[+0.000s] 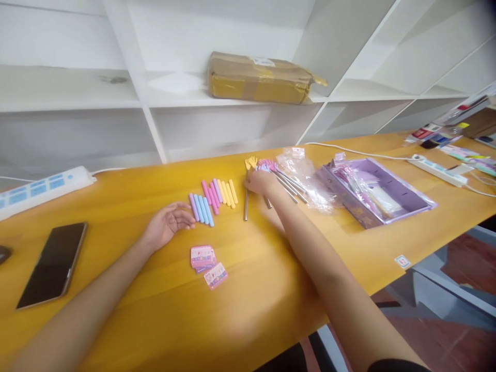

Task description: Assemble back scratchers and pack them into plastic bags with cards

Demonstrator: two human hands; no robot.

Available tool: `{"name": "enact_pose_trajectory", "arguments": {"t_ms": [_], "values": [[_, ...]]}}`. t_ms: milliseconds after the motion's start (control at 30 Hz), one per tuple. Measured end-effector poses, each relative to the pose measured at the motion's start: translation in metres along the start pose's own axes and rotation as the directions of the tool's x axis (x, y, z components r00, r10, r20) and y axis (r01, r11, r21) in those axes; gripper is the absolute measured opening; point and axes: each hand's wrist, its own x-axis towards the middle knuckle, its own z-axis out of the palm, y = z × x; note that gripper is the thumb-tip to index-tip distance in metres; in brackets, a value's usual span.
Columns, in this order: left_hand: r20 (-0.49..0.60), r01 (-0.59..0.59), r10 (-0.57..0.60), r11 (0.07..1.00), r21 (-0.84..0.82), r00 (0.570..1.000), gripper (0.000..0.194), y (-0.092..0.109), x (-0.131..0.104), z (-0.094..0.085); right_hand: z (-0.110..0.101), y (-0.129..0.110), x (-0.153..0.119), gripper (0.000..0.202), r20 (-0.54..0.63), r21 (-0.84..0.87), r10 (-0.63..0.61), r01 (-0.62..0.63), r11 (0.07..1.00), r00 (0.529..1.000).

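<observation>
My left hand rests palm up on the wooden table, fingers apart and curled loosely, beside a row of purple and blue sticks. Pink, purple and yellow sticks lie just behind them. My right hand reaches over metal rods with small hand-shaped heads in yellow, pink and blue. Its fingertips are hidden or blurred near a yellow-headed rod, so any hold is unclear. Small printed cards lie in a loose pile nearer to me.
Clear plastic bags and a purple box with wrapped items lie to the right. A phone and a power strip are at left, another strip at right. A taped parcel sits on the shelf.
</observation>
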Motion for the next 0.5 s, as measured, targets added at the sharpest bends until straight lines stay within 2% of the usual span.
{"name": "enact_pose_trajectory", "arguments": {"t_ms": [133, 300, 400, 500], "values": [[0.003, 0.0, 0.0, 1.0, 0.007, 1.0, 0.025, -0.002, 0.0, -0.001, 0.022, -0.008, 0.007, 0.042, -0.009, 0.009, 0.014, -0.014, 1.0, 1.0], [-0.001, -0.013, 0.013, 1.0, 0.013, 1.0, 0.025, -0.004, 0.001, -0.003, 0.014, -0.006, 0.008, 0.035, -0.016, 0.073, -0.025, 0.026, 0.997, 1.0], [0.005, -0.013, 0.012, 1.0, 0.023, 1.0, 0.025, -0.005, 0.001, -0.003, 0.009, -0.008, 0.005, 0.038, -0.068, 0.12, -0.042, 0.05, 0.992, 0.997], [0.005, -0.008, 0.008, 0.999, 0.032, 1.0, 0.025, -0.004, 0.001, -0.002, 0.012, -0.014, 0.003, 0.043, -0.106, 0.157, -0.066, 0.082, 0.984, 0.992]]}}
